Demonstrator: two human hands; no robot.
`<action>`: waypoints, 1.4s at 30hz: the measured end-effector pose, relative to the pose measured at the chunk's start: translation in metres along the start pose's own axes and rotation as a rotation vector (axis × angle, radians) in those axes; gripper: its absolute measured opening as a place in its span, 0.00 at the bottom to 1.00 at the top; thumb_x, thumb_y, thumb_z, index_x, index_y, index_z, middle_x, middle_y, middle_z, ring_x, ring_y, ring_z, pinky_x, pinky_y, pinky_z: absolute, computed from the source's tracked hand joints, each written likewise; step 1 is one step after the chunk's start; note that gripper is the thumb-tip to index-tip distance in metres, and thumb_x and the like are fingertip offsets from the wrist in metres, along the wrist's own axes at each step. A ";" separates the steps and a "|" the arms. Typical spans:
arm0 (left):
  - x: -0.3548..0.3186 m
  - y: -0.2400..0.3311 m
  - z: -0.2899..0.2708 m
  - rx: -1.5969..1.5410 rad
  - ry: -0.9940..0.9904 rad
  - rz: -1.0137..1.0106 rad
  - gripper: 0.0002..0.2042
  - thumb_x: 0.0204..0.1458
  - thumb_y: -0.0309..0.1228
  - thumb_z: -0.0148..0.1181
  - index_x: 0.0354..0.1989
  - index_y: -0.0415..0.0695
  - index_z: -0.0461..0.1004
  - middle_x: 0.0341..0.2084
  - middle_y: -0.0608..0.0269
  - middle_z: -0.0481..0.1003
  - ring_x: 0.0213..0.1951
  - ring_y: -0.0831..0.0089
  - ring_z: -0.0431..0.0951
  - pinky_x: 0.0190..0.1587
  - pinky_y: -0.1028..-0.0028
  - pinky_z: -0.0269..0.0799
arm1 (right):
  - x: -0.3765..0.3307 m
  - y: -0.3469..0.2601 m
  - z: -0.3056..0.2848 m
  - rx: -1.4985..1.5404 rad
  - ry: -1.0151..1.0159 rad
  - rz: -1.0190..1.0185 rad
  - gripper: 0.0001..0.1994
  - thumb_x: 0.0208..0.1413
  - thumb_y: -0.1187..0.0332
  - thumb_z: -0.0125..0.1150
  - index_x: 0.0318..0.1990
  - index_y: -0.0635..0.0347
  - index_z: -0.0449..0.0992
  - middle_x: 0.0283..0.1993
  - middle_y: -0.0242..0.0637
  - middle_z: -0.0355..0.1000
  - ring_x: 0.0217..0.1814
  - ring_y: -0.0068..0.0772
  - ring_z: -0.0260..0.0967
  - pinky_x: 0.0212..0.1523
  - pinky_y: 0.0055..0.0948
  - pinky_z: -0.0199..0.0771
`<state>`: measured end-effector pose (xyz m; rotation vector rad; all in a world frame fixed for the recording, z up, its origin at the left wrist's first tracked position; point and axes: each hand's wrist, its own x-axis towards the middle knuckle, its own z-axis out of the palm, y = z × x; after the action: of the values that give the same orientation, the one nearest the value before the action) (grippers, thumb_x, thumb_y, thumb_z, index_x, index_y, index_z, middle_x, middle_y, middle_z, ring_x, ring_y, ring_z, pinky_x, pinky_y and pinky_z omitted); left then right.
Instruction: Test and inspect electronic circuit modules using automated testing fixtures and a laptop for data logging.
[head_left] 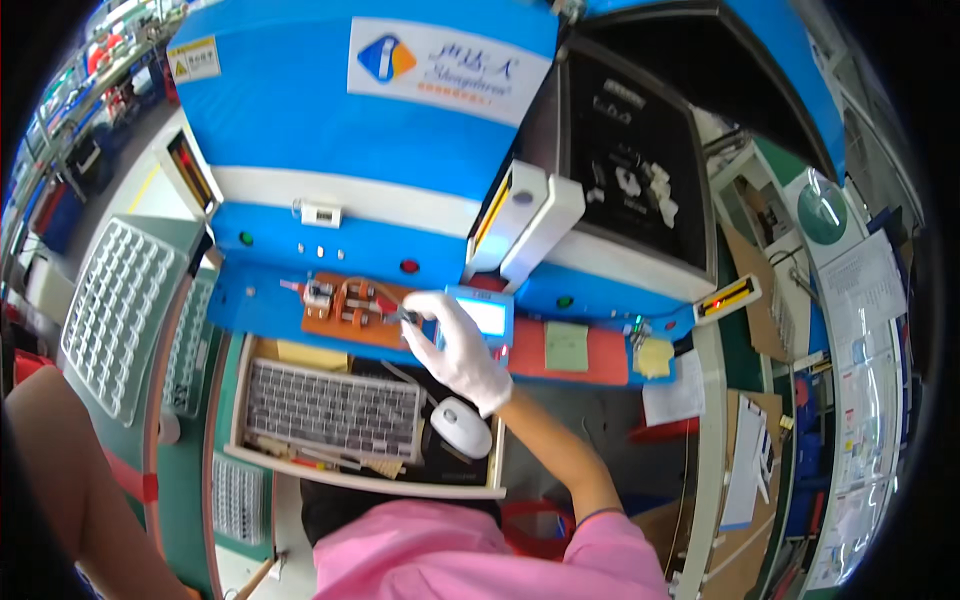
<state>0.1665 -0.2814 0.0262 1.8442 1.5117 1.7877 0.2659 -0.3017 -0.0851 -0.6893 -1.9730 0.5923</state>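
Note:
My right hand (460,350), in a white glove, reaches over the drawer to the right end of an orange fixture block (350,330). Its thumb and fingertips are pinched together on a small dark part (408,314), whose exact kind I cannot make out. Metal clamps and a reddish wire or tube sit on the block. Just right of the fingers stands a small blue device with a lit screen (485,317). My left hand is not in view; a bare arm (75,480) shows at the lower left, and whose it is I cannot tell.
Below lies an open drawer with a keyboard (335,408) and a white mouse (462,428). Clear parts trays (120,310) stand at left. A blue machine (350,120) rises behind, with a black bin of white pieces (630,160). Green (567,347) and yellow notes lie right.

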 end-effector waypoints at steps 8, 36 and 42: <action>0.039 0.029 0.046 -0.346 0.008 0.026 0.14 0.61 0.32 0.54 0.53 0.43 0.75 0.51 0.56 0.75 0.54 0.61 0.74 0.59 0.62 0.67 | 0.045 0.003 -0.164 -0.097 0.655 -0.098 0.10 0.60 0.82 0.54 0.48 0.62 0.71 0.45 0.38 0.73 0.42 0.25 0.70 0.46 0.26 0.73; 0.103 -0.011 0.467 0.426 -0.568 0.317 0.22 0.59 0.33 0.50 0.63 0.51 0.67 0.60 0.54 0.67 0.65 0.57 0.62 0.61 0.39 0.59 | 0.105 0.334 -0.424 -0.568 0.706 0.802 0.08 0.57 0.68 0.61 0.40 0.62 0.78 0.34 0.39 0.79 0.30 0.32 0.77 0.41 0.34 0.75; 0.127 -0.029 0.461 0.005 -0.778 -0.162 0.14 0.55 0.29 0.58 0.50 0.45 0.78 0.46 0.52 0.78 0.42 0.60 0.80 0.45 0.60 0.76 | 0.124 0.289 -0.403 -0.547 0.504 0.876 0.14 0.51 0.64 0.66 0.46 0.53 0.79 0.44 0.47 0.79 0.48 0.53 0.75 0.51 0.43 0.74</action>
<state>0.5000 0.0568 -0.0362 1.9946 1.2821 0.8179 0.6370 0.0426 -0.0157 -1.8801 -1.2835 0.3043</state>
